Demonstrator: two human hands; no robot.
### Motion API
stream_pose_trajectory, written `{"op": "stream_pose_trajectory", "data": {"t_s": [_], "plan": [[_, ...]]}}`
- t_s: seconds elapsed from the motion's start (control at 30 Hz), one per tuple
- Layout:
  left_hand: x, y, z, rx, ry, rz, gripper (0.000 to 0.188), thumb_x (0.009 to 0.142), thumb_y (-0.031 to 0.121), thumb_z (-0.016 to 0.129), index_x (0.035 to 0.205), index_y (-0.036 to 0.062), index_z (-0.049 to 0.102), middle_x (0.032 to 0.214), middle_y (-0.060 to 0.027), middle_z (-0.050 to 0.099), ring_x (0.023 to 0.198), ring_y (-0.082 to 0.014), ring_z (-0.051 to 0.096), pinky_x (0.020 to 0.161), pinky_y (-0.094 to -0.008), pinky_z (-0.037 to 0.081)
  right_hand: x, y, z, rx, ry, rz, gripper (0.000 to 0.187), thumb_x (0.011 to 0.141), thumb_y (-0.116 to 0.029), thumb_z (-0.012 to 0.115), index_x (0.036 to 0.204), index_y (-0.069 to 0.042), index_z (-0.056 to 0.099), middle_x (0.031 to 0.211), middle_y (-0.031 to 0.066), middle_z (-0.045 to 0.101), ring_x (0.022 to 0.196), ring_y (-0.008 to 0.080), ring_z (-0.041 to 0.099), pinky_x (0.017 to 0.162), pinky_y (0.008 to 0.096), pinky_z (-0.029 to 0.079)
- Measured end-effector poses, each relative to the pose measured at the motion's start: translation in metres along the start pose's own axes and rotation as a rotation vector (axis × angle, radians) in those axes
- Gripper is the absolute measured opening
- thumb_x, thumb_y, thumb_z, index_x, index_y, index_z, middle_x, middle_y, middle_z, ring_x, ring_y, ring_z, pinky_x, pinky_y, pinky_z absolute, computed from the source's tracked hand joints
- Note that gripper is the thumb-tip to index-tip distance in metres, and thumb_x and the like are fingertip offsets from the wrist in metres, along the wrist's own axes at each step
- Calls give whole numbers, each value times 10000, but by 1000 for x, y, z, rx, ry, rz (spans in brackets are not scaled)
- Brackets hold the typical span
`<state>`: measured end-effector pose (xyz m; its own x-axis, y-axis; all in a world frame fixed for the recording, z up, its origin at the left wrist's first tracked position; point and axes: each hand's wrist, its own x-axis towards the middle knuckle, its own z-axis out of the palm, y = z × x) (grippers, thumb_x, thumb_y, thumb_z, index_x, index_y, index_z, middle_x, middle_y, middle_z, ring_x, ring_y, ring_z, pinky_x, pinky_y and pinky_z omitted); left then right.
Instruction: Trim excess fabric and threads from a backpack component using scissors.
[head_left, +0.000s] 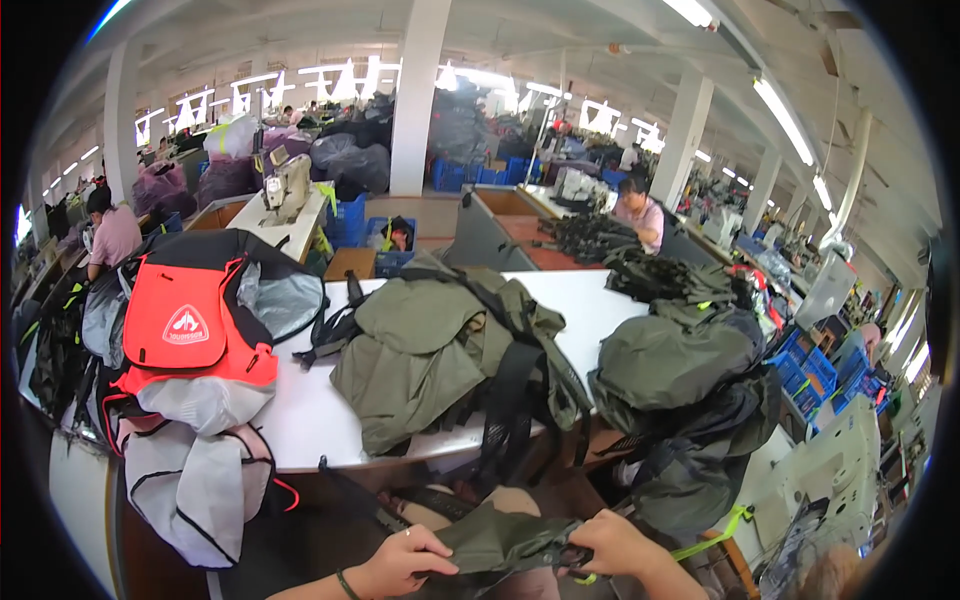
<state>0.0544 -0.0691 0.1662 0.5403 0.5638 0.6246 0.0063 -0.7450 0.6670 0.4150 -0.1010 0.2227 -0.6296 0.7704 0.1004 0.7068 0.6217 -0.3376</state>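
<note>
My left hand (405, 560) and my right hand (615, 545) both grip a folded piece of olive green fabric (500, 540) low in the head view, below the table's near edge. A black strap or buckle sits at the fabric's right end by my right fingers. A green band circles my left wrist. Above them, an olive green backpack (440, 350) with black straps lies on the white table (310, 420).
Orange, grey and black backpacks (195, 340) hang piled at the table's left. A heap of olive backpacks (680, 370) stands at the right. A sewing machine (285, 185) sits behind. Two people work at far tables. Blue crates (810, 365) and a white machine (840, 460) stand at the right.
</note>
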Motion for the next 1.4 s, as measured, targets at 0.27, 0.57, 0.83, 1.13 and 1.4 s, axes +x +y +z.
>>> {"op": "stream_pose_trajectory", "data": {"t_s": [0.27,0.57,0.83,1.13,1.4], "plan": [[25,-1,28,-113,8,78,267,735,-30,714,951,123,745,973,-63,656,909,-258,618,795,-365,503,20,-31,53,394,261,74,338,687,-167,812,953,-62,633,912,109,612,842,308,609,791,378,484],[66,-24,-39,-420,253,-385,161,870,47,674,1020,44,618,1009,-47,575,918,-141,560,850,-275,461,-109,9,2,626,899,665,234,687,-36,719,770,-100,510,751,-19,510,697,96,494,622,277,403],[137,139,-168,551,244,592,588,896,353,555,1318,-55,510,1301,-288,541,1280,-430,464,1045,-581,375,-185,-10,-39,689,1144,421,258,698,-41,703,847,-90,499,824,3,524,779,133,506,780,285,419],[169,130,-153,284,340,648,552,889,322,548,1238,-106,532,1301,-261,543,1290,-419,455,1071,-639,334,-174,-6,-30,693,1272,557,312,696,33,658,863,-110,437,902,37,503,853,169,542,802,324,477],[157,112,-145,120,576,618,486,904,258,529,1232,-100,530,1299,-251,546,1282,-404,469,1084,-635,327,-185,25,-9,708,1286,636,316,663,-9,753,910,-86,571,954,18,547,897,126,520,813,249,404]]}}
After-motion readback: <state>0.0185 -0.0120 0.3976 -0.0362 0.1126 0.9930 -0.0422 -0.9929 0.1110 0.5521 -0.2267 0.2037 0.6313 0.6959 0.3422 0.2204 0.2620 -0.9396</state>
